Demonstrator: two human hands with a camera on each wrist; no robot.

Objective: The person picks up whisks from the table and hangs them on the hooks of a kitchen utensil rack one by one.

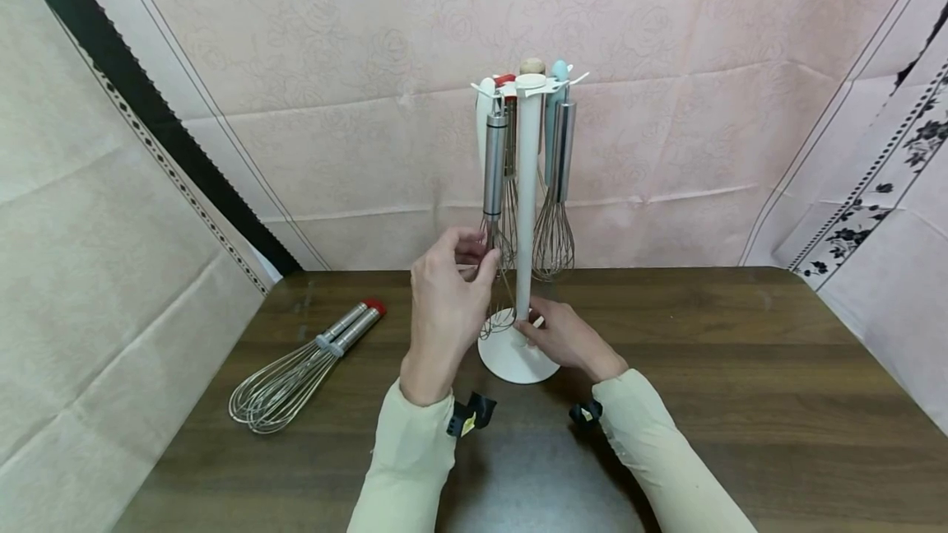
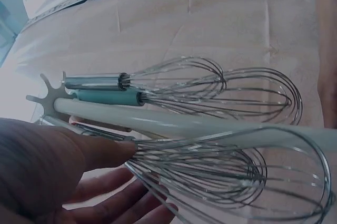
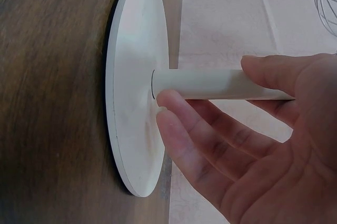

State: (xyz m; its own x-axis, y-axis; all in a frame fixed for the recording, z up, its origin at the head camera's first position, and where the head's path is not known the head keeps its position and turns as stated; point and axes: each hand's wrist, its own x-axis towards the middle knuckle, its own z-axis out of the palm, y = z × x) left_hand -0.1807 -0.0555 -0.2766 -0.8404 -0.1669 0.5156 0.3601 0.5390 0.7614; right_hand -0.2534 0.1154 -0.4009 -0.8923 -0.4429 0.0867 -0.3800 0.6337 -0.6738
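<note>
The white stand [image 1: 527, 220] stands upright on the desk [image 1: 704, 401], near the middle of its far edge. The left hand [image 1: 450, 293] pinches a silver-handled whisk [image 1: 493, 175] between thumb and fingers at the wires below its handle; this low hold probably leaves the top free at the hooks, though whether it is seated there I cannot tell. The right hand [image 1: 569, 337], its fingers loosely curled, holds the pole just above the round base [image 3: 138, 55], presumably so the stand neither tips nor turns. A teal-handled whisk [image 1: 551, 126] and another silver whisk [image 1: 564, 146] hang toward the right, wires down, apart from the working side. Two banded whisks [image 1: 311, 364] lie near the desk's left edge, handles toward the far-left corner's side, well apart from both hands.
</note>
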